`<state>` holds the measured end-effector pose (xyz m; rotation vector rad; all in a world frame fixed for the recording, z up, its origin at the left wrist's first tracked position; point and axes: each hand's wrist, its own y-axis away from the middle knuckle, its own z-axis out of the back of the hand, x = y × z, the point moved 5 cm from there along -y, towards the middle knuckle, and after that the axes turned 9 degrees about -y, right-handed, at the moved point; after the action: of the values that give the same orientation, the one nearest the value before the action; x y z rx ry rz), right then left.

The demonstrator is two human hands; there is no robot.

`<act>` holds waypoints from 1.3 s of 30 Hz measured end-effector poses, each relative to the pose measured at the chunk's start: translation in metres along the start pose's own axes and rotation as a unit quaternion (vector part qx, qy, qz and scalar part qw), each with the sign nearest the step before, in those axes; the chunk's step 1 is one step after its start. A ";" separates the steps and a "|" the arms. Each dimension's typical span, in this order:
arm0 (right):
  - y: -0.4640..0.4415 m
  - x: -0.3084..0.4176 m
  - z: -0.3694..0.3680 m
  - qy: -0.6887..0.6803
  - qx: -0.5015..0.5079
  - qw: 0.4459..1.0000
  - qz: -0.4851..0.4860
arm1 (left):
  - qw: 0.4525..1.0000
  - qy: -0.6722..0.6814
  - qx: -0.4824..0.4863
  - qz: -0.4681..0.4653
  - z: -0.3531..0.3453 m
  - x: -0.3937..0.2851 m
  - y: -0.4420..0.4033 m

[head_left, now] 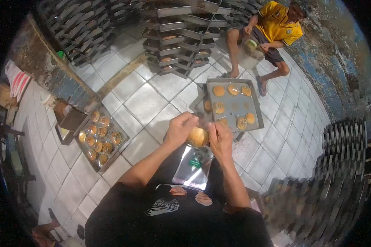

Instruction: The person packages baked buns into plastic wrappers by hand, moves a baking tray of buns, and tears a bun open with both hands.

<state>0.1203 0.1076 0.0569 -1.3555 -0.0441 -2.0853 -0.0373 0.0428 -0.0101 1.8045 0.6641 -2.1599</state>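
Note:
A round golden bun (198, 137) hangs between my two hands in what looks like a clear plastic bag (202, 120), blurred at its top. My left hand (181, 128) has its fingers pinched on the left side of the bag's top. On the other side my right hand (221, 139) is also closed, pinching the bag's right side. Below the bun, on my lap, lies a stack of flat clear bags (192, 169) with a green print. Just ahead to the right, a metal tray (235, 106) holds several buns, some of them wrapped.
To the left, another tray (125, 142) is filled with bagged buns beside an open brown box (71, 119). Crisscrossed stacks of metal trays (173, 26) rise at the back, with more stacked trays (309, 197) at right. A person in a yellow shirt (279, 24) sits by the wall, handling something.

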 end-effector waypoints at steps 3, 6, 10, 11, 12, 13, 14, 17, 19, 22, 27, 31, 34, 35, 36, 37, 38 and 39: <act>-0.005 0.017 0.007 -0.040 -0.018 0.999 0.013 | 0.992 0.102 -0.020 0.074 0.006 -0.010 0.002; -0.025 -0.032 0.010 -0.081 -0.014 0.993 -0.083 | 0.978 0.113 -0.097 0.145 0.010 0.002 -0.010; -0.017 -0.041 0.014 -0.253 0.006 0.936 -0.244 | 0.989 -0.064 -0.136 0.010 0.035 -0.024 0.004; -0.002 -0.042 0.014 -0.223 0.032 0.938 -0.262 | 0.992 -0.043 -0.111 0.037 0.038 -0.018 0.016; 0.012 -0.052 0.010 -0.222 0.033 0.938 -0.264 | 0.992 -0.042 -0.111 0.039 0.040 -0.002 0.027; 0.031 -0.071 -0.005 -0.255 0.048 0.921 -0.292 | 0.990 0.008 -0.089 0.107 0.038 0.032 0.040; 0.052 -0.086 -0.020 -0.289 0.064 0.899 -0.323 | 0.980 0.056 -0.066 0.178 0.034 0.062 0.052; 0.084 -0.088 -0.037 -0.316 0.039 0.886 -0.338 | 0.963 0.113 -0.080 0.232 0.033 0.079 0.052; 0.086 -0.069 -0.041 -0.383 -0.015 0.858 -0.343 | 0.968 0.128 -0.075 0.202 0.025 0.070 0.040; 0.074 -0.065 -0.023 -0.464 -0.033 0.826 -0.318 | 0.992 0.095 0.015 0.076 -0.004 0.038 0.020; -0.004 -0.105 0.061 0.042 -0.133 0.987 -0.076 | 0.994 0.045 0.003 0.096 -0.030 0.023 0.000; -0.017 -0.157 0.094 0.263 -0.160 0.951 0.015 | 0.976 -0.176 0.109 -0.067 -0.025 -0.008 0.038; 0.015 -0.149 0.077 0.134 0.034 0.971 -0.194 | 0.887 -0.410 0.119 -0.175 -0.012 -0.032 0.071; 0.032 -0.128 0.064 0.074 0.078 0.979 -0.172 | 0.874 -0.433 0.125 -0.183 -0.010 -0.023 0.080; 0.050 -0.106 0.049 0.014 0.118 0.981 -0.152 | 0.872 -0.433 0.131 -0.186 -0.008 -0.019 0.081; 0.065 -0.082 0.039 0.019 0.128 0.989 -0.071 | 0.864 -0.436 0.137 -0.211 -0.008 -0.018 0.083; 0.076 -0.061 0.031 0.024 0.138 0.990 0.011 | 0.856 -0.438 0.142 -0.236 -0.008 -0.017 0.086; 0.080 -0.049 0.031 0.024 0.132 0.991 0.006 | 0.855 -0.436 0.149 -0.239 -0.007 -0.013 0.088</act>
<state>0.2004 0.0796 0.0066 -1.1426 -0.2806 -2.0194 0.0124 -0.0312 -0.0146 0.5563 0.5827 -3.1664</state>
